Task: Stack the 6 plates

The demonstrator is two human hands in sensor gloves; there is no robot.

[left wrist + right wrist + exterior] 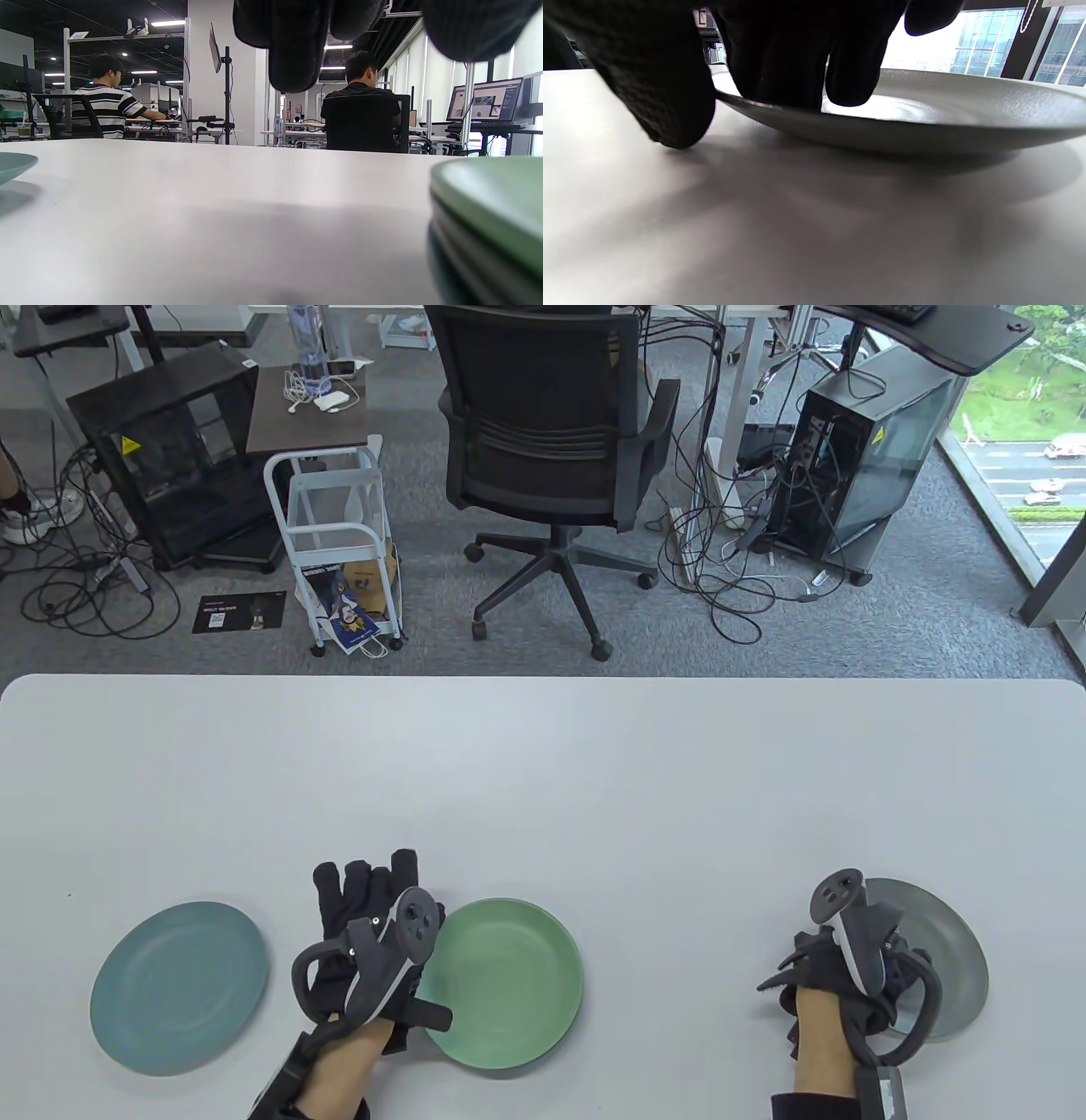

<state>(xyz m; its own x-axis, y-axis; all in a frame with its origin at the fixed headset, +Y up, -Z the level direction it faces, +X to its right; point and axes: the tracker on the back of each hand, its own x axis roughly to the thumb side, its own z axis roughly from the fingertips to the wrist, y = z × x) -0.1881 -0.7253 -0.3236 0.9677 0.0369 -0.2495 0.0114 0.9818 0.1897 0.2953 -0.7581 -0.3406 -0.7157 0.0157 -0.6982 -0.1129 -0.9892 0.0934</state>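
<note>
Resting flat on the white table (543,780), the left hand (365,942) lies with fingers spread and extended, holding nothing; its thumb touches or overlaps the near-left rim of the green plate (501,980). In the left wrist view the green plate (492,199) is seen to top a stack, with further plate edges visible beneath it; their number cannot be told. Left of the green plate, beyond the left hand and apart from it, a blue-grey plate (180,987) lies alone on the table. Well to the right of the green plate, a grey plate (942,950) lies on the table, partly hidden under the right hand (836,976). The right wrist view shows the fingers (780,55) curled over the near rim of the grey plate (925,114) and touching its upper face, the thumb (661,89) low beside the rim at the table surface. Whether the thumb presses the plate's underside cannot be told.
</note>
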